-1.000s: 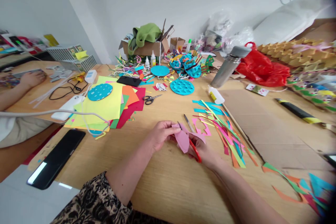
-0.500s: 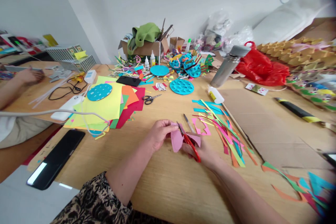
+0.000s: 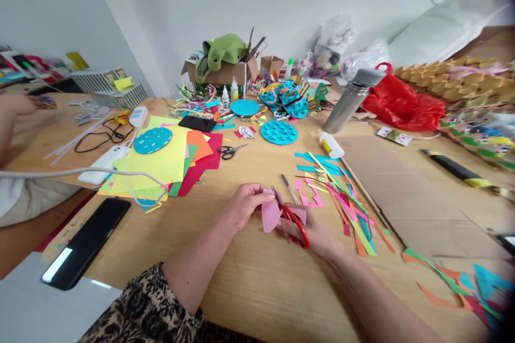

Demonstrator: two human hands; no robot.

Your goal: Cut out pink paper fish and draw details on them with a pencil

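My left hand (image 3: 246,207) pinches a piece of pink paper (image 3: 271,216) between thumb and fingers, above the wooden table. In my right hand (image 3: 308,230) is a pair of red-handled scissors (image 3: 295,222), its blades slightly parted and pointing up and left at the paper. Part of the pink paper shows on the right side of the blades, near my right fingers. Just beyond my hands lies a pen (image 3: 289,188). Beside it rests a pink paper offcut (image 3: 309,193) with a cut-out hole.
Paper strips (image 3: 350,198) lie to the right, beside a cardboard sheet (image 3: 402,193). Coloured paper sheets (image 3: 161,169), black scissors (image 3: 228,151) and a phone (image 3: 86,244) are to the left. A steel bottle (image 3: 348,102) stands behind. Another person's arm (image 3: 10,118) is at far left.
The scissors' handles have spread apart and the blades have parted a little in my right hand. My left hand stays in place. The other person's hand has moved left.
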